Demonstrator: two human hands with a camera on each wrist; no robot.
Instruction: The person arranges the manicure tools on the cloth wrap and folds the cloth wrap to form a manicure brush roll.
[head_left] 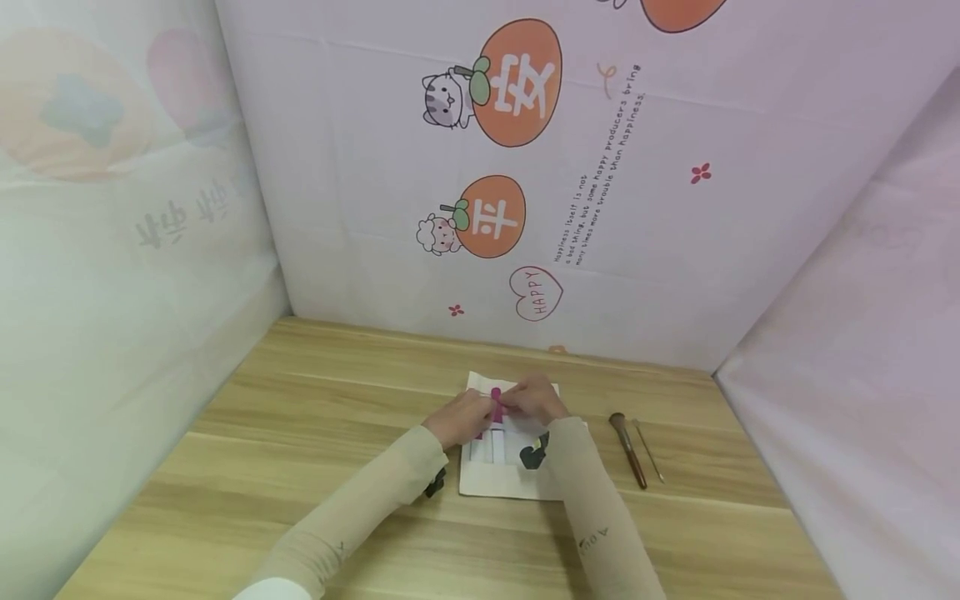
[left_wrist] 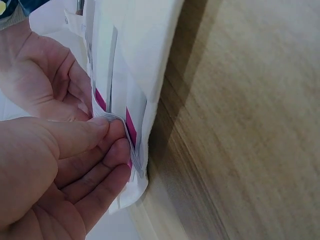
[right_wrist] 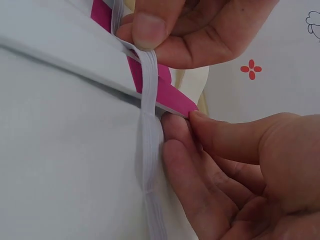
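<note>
- Magenta and white, the long flat strip (right_wrist: 175,97) lies on the opened case, passing beneath the pale elastic band (right_wrist: 149,75); its magenta tip comes out on the far side.
- As I judge, threading this strip is mostly done, but settling it is not finished, because both hands are busy at the band.
- Another magenta piece (head_left: 478,436) is near, to the left on the same case; whether it is fully secured, I cannot tell.
- About its look: the strip seems stiff and straight, with smooth magenta end and plain white body; the band is ribbed and soft.
- Left hand (head_left: 459,418) pinches the band between thumb and finger; right hand (head_left: 534,398) pinches the magenta tip.
- White case (head_left: 487,482) lies flat on the wooden table (head_left: 337,400).
- To its right, a brush (head_left: 628,450) and a thin rod (head_left: 648,452) lie side by side, outside the case and untouched.
</note>
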